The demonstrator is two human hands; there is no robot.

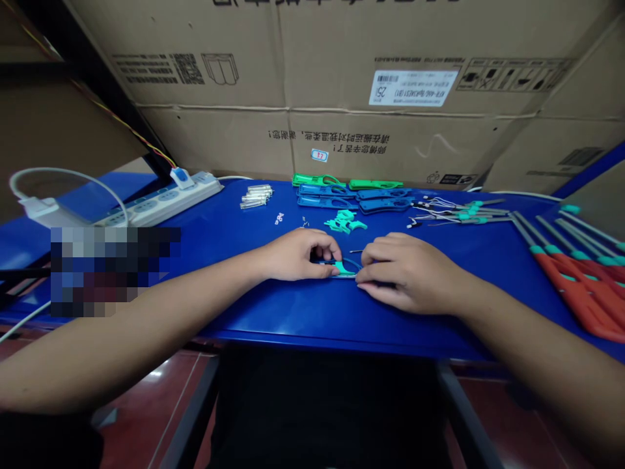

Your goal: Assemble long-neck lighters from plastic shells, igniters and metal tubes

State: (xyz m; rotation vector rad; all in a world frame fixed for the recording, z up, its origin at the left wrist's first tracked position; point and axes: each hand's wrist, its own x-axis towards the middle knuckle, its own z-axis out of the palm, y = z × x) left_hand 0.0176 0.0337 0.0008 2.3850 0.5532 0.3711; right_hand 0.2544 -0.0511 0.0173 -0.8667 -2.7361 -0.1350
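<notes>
My left hand (297, 255) and my right hand (405, 273) meet at the middle of the blue table (234, 306). Pinched between their fingers is a curved teal-and-blue plastic part (346, 268), partly hidden by my fingertips. A thin wire (356, 251) sticks out just above it. Nearest my hands, a small heap of teal plastic pieces (344, 223) lies beyond my fingers. Further back lie blue plastic handles (326, 196) and green plastic handles (375, 185). Short metal tubes (256, 196) lie back left, and teal-tipped wired parts (459, 212) lie to the right.
Orange-red handled tools with metal rods (581, 290) lie at the right end of the table. A white power strip (166, 202) with cables sits back left. Large cardboard boxes (342, 85) stand behind the table. A pixelated patch covers part of the left side.
</notes>
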